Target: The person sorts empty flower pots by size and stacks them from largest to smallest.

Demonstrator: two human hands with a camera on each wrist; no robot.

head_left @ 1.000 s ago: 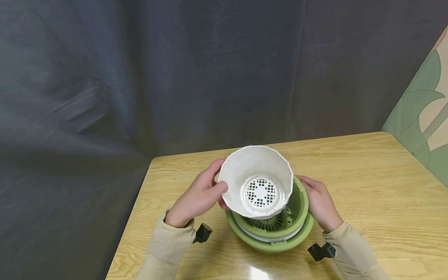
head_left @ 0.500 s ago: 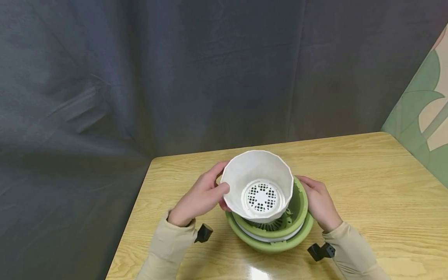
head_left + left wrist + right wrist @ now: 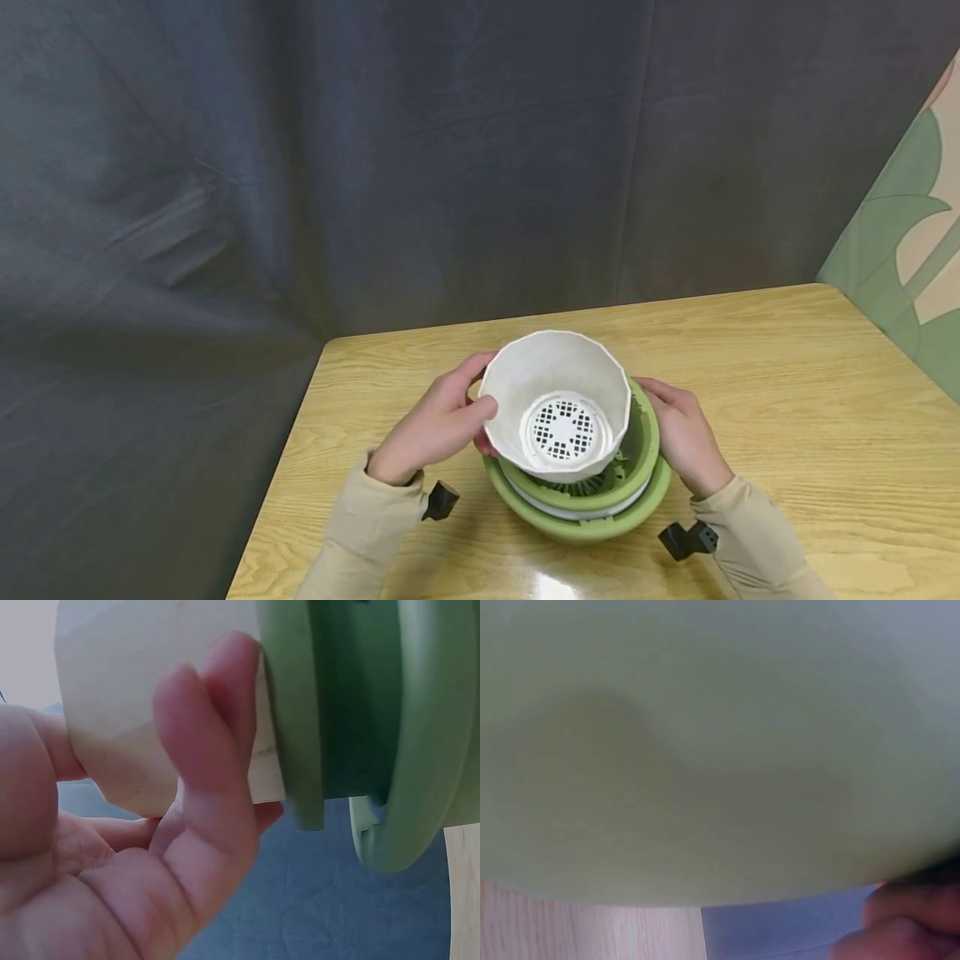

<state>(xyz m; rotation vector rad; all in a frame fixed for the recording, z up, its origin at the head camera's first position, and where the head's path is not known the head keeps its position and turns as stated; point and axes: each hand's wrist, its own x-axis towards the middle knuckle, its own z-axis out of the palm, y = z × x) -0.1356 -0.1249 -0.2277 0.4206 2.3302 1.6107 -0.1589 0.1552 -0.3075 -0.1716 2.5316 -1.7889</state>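
Observation:
A white plastic flowerpot (image 3: 551, 358) with a grid of drain holes in its base tilts over a stack of green flowerpots (image 3: 600, 502). My left hand (image 3: 438, 421) grips its left side, thumb over the rim. In the left wrist view, fingers (image 3: 217, 780) wrap the white pot (image 3: 120, 742) close beside a green rim (image 3: 292, 727). On the stack's right side my right hand (image 3: 690, 437) holds the green rim; its far fingers are hidden. The right wrist view is mostly filled by the green pot wall (image 3: 705, 787), with curled fingers (image 3: 900, 937) at its lower edge.
The stack stands on a wooden table (image 3: 795, 400), with a pale layer between its green rims. A dark curtain (image 3: 480, 167) hangs behind the table. A patterned wall (image 3: 915, 233) shows at the right.
My left hand has lowered the white flowerpot and shifted it slightly right, covering more of the green pot's slotted inside. The right hand and the stack have stayed in place.

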